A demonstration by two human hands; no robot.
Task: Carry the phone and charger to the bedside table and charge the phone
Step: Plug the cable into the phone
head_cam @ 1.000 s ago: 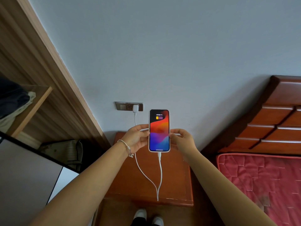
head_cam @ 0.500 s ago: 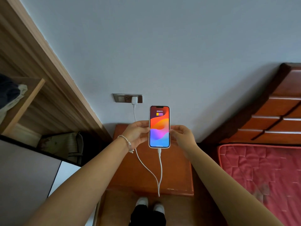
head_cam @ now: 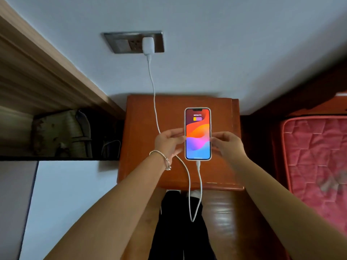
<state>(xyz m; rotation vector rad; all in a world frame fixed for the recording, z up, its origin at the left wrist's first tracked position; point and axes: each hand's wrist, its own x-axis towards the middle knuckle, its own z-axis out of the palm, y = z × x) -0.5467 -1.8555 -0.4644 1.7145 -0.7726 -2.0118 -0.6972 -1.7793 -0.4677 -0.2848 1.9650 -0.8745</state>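
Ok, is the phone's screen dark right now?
No, the phone shows a lit, colourful wallpaper with a battery icon near its top, and the white cable is plugged into its bottom edge.

The screen of the phone (head_cam: pixel 197 134) carries one short line of white characters near its top, too small and blurred to read. Just below stands a battery sign (head_cam: pixel 197 118), part yellow, part purple.

Over bedside table (head_cam: pixel 142 117) — phone (head_cam: pixel 197 134); rightward, bed (head_cam: pixel 315 147)
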